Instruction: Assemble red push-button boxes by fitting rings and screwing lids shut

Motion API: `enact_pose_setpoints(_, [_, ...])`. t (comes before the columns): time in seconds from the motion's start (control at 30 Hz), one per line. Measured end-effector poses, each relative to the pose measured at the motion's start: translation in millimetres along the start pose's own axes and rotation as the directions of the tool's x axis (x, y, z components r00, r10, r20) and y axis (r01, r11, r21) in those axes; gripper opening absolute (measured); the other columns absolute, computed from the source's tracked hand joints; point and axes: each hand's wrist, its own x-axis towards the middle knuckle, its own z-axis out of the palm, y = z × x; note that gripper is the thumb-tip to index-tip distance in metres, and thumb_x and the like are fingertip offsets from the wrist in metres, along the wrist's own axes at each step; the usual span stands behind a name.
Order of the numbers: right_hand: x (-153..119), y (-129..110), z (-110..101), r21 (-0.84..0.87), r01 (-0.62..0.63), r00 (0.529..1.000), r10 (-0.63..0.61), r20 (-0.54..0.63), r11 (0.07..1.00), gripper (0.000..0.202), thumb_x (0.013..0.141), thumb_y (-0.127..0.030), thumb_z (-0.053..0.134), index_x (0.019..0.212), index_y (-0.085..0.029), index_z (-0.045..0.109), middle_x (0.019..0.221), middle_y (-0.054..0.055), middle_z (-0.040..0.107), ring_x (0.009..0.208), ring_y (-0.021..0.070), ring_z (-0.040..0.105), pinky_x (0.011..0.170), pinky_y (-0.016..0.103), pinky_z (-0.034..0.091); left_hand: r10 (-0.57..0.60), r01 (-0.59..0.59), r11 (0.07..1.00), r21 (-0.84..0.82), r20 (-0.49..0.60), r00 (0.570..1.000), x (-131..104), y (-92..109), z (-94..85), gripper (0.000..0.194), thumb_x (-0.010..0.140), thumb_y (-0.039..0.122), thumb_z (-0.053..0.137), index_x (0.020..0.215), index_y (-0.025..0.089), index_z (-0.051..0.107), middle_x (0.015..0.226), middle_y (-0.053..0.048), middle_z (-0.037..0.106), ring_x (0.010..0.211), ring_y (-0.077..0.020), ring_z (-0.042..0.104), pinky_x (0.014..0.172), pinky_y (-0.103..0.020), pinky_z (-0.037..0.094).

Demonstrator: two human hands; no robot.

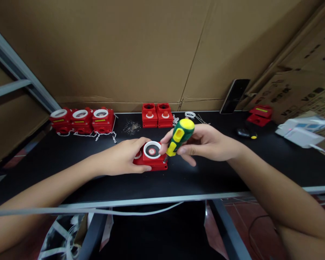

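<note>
Near the table's front edge, my left hand (pixel 124 156) grips a red box (pixel 156 165) from its left side, fingers behind and thumb in front. The box carries a white ring (pixel 152 150) around a dark round centre with a small red-and-white mark. My right hand (pixel 197 144) holds a green and yellow screwdriver (pixel 180 135), tilted, with the fingers around its handle. The screwdriver's metal tip is at the box's front right corner; whether it sits in a screw head is too small to tell.
Three red boxes with white rings (pixel 81 121) and white cords stand back left. Two red housings (pixel 157 115) stand back centre. At right are a phone (pixel 235 96), a dark object (pixel 243 133), a red part (pixel 260 115) and white items (pixel 303 133). A cable (pixel 141 213) crosses in front.
</note>
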Motion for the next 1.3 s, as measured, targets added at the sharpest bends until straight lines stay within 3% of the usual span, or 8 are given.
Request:
enact_pose_setpoints(0.17, [8, 10, 9, 0.059, 0.006, 0.995, 0.000, -0.098, 0.998, 0.027, 0.105, -0.034, 0.090, 0.115, -0.012, 0.078, 0.101, 0.008, 0.084, 0.066, 0.0101, 0.068, 0.063, 0.025, 0.062, 0.004, -0.004, 1.000, 0.000, -0.001, 1.000, -1, 3, -0.2, 0.058, 0.093, 0.052, 0.082, 0.141, 0.024, 0.066, 0.127, -0.009, 0.084, 0.107, -0.0315, 0.082, 0.091, -0.037, 0.059])
enact_pose_setpoints(0.33, [16, 24, 16, 0.032, 0.022, 0.954, -0.012, -0.299, 0.999, 0.056, 0.074, -0.037, 0.114, 0.101, -0.018, 0.069, 0.093, 0.000, 0.074, 0.069, 0.0114, 0.065, 0.061, 0.025, 0.058, -0.003, 0.003, 1.000, 0.029, -0.012, 1.000, -2, 2, -0.9, 0.060, 0.093, 0.051, 0.081, 0.144, 0.023, 0.064, 0.129, -0.010, 0.084, 0.108, -0.0315, 0.083, 0.090, -0.036, 0.060])
enact_pose_setpoints(0.43, [17, 29, 19, 0.019, 0.034, 0.945, -0.026, -0.326, 0.999, 0.064, 0.066, -0.038, 0.118, 0.100, -0.021, 0.067, 0.092, -0.003, 0.069, 0.071, 0.0116, 0.063, 0.061, 0.024, 0.057, -0.001, 0.001, 0.999, 0.035, -0.008, 1.000, -2, 2, -1.4, 0.059, 0.093, 0.051, 0.080, 0.143, 0.022, 0.065, 0.130, -0.012, 0.083, 0.109, -0.0321, 0.082, 0.090, -0.036, 0.060])
enact_pose_setpoints(0.7, [10, 13, 4, 0.142, 0.010, 0.999, -0.015, 0.034, 0.990, 0.031, 0.113, -0.034, 0.081, 0.134, -0.013, 0.074, 0.120, 0.012, 0.084, 0.061, 0.0036, 0.060, 0.061, 0.021, 0.057, 0.007, -0.007, 0.999, 0.035, -0.010, 1.000, 0, 0, 0.3, 0.058, 0.094, 0.056, 0.079, 0.141, 0.024, 0.066, 0.121, -0.008, 0.083, 0.100, -0.0302, 0.081, 0.087, -0.035, 0.058])
enact_pose_setpoints(0.8, [11, 10, 3, 0.135, 0.005, 0.999, -0.010, 0.034, 0.991, 0.032, 0.110, -0.038, 0.085, 0.126, -0.012, 0.077, 0.112, 0.011, 0.086, 0.061, 0.0055, 0.064, 0.064, 0.023, 0.060, 0.007, -0.006, 0.999, 0.041, -0.023, 1.000, 1, -1, 1.8, 0.057, 0.093, 0.055, 0.080, 0.138, 0.024, 0.066, 0.120, -0.008, 0.084, 0.099, -0.0301, 0.080, 0.089, -0.036, 0.059])
enact_pose_setpoints(0.97, [18, 22, 12, 0.049, 0.003, 0.972, 0.008, -0.235, 0.999, 0.052, 0.077, -0.043, 0.112, 0.098, -0.017, 0.073, 0.085, 0.000, 0.078, 0.068, 0.0121, 0.066, 0.063, 0.026, 0.058, 0.015, -0.014, 0.999, 0.031, -0.042, 0.999, 2, -3, 4.9, 0.060, 0.093, 0.055, 0.079, 0.142, 0.023, 0.065, 0.125, -0.010, 0.084, 0.103, -0.0308, 0.081, 0.092, -0.038, 0.061])
enact_pose_setpoints(1.1, [21, 31, 18, 0.049, 0.012, 0.935, 0.006, -0.355, 0.999, 0.062, 0.066, -0.043, 0.117, 0.095, -0.020, 0.067, 0.088, -0.002, 0.075, 0.071, 0.0123, 0.066, 0.065, 0.026, 0.059, 0.021, -0.019, 0.999, 0.030, -0.046, 0.999, 3, -5, 5.7, 0.065, 0.093, 0.058, 0.080, 0.146, 0.023, 0.065, 0.128, -0.011, 0.084, 0.106, -0.0322, 0.082, 0.092, -0.038, 0.061])
enact_pose_setpoints(1.3, [15, 19, 10, 0.161, 0.055, 0.994, -0.039, -0.106, 0.985, 0.037, 0.102, -0.038, 0.093, 0.126, -0.014, 0.078, 0.110, 0.009, 0.085, 0.057, 0.0051, 0.059, 0.046, 0.018, 0.049, 0.008, -0.008, 1.000, 0.030, -0.019, 1.000, 2, -6, 3.4, 0.063, 0.095, 0.060, 0.079, 0.143, 0.023, 0.066, 0.123, -0.010, 0.083, 0.098, -0.0307, 0.080, 0.088, -0.037, 0.060])
